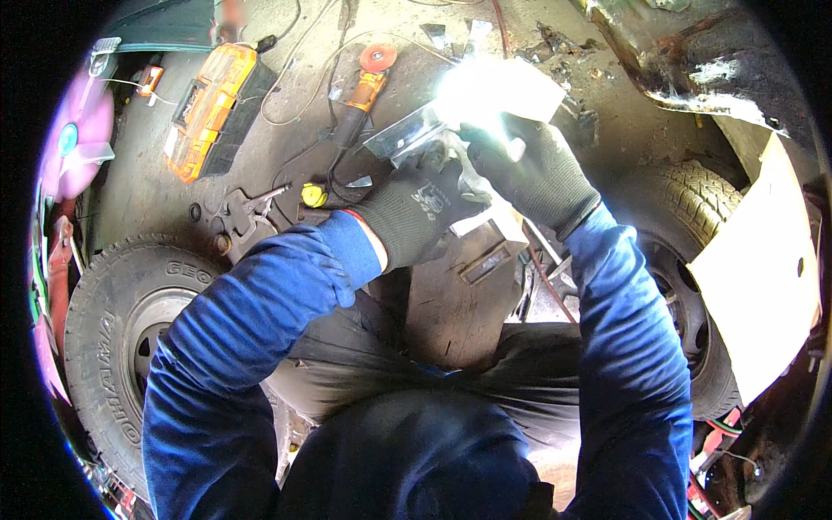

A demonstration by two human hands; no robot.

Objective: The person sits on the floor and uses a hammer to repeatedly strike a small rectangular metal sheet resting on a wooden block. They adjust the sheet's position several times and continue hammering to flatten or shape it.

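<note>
My left hand [420, 206], in a dark knit glove, is closed on a shiny bent piece of sheet metal [406, 137] that sticks out past its fingers to the left. Close beside it, my right hand [536, 178] wears the same kind of glove, its fingers curled in near the metal. A strong white glare [485, 95] covers the far part of the metal and my right fingertips, hiding what they grip. Beneath both hands stands a brown board-like block [459, 299] with a slotted plate on it, between my legs.
An orange angle grinder [360, 95] lies on the floor ahead, its cord trailing. Left of it is an orange and black toolbox [212, 117]. Wheels flank me, one left [108, 338] and one right [719, 208]. A pale panel [763, 277] leans at right. A yellow tape measure [314, 195] lies near a clamp-like tool [247, 217].
</note>
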